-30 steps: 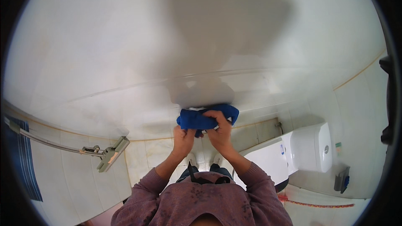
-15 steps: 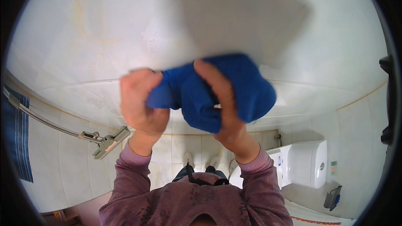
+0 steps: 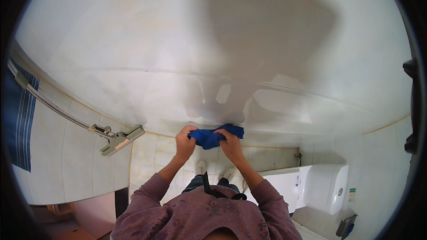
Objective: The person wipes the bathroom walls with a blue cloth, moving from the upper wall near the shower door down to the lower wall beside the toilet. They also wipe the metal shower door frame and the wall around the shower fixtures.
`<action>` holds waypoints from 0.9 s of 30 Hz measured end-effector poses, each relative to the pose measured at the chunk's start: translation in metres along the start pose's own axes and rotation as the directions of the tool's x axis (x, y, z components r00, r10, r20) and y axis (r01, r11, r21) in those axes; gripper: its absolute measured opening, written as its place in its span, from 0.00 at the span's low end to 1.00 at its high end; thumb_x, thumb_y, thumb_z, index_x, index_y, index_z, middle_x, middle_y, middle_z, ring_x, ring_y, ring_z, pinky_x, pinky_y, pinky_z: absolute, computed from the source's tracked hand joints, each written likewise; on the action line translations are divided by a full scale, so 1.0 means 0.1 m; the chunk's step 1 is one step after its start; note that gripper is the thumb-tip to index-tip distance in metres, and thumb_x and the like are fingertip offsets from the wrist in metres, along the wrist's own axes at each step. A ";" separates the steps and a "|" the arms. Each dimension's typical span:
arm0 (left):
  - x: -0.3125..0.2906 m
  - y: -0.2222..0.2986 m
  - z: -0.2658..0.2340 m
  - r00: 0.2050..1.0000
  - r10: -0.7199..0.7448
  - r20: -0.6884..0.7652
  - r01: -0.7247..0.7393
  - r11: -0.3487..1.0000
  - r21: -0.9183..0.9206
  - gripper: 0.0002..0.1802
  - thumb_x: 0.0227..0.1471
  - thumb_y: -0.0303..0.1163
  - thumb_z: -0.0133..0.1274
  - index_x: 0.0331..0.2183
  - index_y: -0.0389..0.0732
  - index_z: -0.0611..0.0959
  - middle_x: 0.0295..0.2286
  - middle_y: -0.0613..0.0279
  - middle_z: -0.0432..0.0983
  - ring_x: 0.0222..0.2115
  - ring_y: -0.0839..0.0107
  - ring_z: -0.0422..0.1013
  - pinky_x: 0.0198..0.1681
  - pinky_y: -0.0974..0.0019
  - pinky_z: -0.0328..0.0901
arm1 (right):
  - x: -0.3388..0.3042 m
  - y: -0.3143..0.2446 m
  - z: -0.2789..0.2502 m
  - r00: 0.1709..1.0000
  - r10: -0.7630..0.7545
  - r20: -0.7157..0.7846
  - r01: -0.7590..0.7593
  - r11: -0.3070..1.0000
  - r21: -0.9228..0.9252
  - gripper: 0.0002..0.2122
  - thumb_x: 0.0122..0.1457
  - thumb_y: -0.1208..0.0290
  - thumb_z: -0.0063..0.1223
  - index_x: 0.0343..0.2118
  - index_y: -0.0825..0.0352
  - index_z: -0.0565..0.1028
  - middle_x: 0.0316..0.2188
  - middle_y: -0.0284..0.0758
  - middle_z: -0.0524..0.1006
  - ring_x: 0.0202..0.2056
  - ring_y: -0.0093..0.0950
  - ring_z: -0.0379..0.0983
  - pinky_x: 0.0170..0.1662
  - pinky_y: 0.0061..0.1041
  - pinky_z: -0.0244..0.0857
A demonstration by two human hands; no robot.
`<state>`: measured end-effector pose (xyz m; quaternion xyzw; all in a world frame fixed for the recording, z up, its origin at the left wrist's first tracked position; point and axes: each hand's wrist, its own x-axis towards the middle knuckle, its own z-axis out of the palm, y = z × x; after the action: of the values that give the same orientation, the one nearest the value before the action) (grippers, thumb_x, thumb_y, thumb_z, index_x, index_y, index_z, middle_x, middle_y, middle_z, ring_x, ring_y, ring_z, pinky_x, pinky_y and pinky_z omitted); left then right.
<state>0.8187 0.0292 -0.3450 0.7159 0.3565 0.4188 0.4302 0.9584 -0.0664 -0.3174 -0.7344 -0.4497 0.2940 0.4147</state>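
Both my hands grip a blue cloth (image 3: 206, 138) stretched sideways in front of my body. My left hand (image 3: 185, 141) is closed on its left end, thumb on top. Nearer the right end, my right hand (image 3: 231, 144) is closed round the cloth, and a piece of it sticks out past the fingers. The cloth is bunched between the hands. Behind it rises the pale tiled wall (image 3: 169, 93), which carries a large shadow; whether the cloth touches the wall I cannot tell.
On the left, a squeeze mop (image 3: 116, 142) with a long metal pole leans near a striped blue cloth (image 3: 20, 120). A white toilet (image 3: 327, 189) stands at the right, with a small grey and blue tool (image 3: 347, 226) beyond it. My shoes (image 3: 201, 167) rest on floor tiles.
Both hands have moved down and away from the head camera with the blue cloth, from high in front to low by the wall. The cloth is now more bunched.
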 end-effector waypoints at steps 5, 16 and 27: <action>0.48 0.86 -0.55 0.964 -0.128 -0.235 0.032 0.928 -0.372 0.04 0.46 0.21 0.47 0.29 0.37 0.74 0.25 0.64 0.71 0.28 0.76 0.68 0.32 0.73 0.64 | 0.03 -1.13 -0.28 0.888 -0.444 -0.123 0.460 0.841 0.286 0.22 0.39 0.87 0.36 0.39 0.65 0.72 0.34 0.38 0.75 0.34 0.31 0.73 0.38 0.22 0.63; 1.36 1.53 -1.35 0.325 0.868 -0.375 -0.602 0.496 0.626 0.15 0.47 0.35 0.52 0.35 0.35 0.73 0.34 0.55 0.66 0.37 0.64 0.64 0.42 0.64 0.60 | 0.53 -2.38 0.09 0.595 -0.795 -0.118 0.800 0.570 0.189 0.27 0.47 0.81 0.47 0.54 0.64 0.60 0.41 0.45 0.70 0.38 0.39 0.67 0.44 0.29 0.60; 0.44 -0.24 -1.00 0.799 0.401 -0.448 -0.204 0.882 0.425 0.12 0.33 0.16 0.45 0.27 0.35 0.73 0.28 0.51 0.68 0.31 0.55 0.65 0.38 0.62 0.61 | 0.60 -0.88 1.02 0.793 -0.602 0.091 0.606 0.795 -0.020 0.23 0.47 0.80 0.46 0.49 0.56 0.66 0.24 0.40 0.71 0.24 0.40 0.68 0.28 0.33 0.63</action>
<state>0.7422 0.1083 -0.3263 0.6882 0.4086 0.5901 0.1061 0.8648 0.0453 -0.2931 -0.5501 -0.6835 0.1644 0.4507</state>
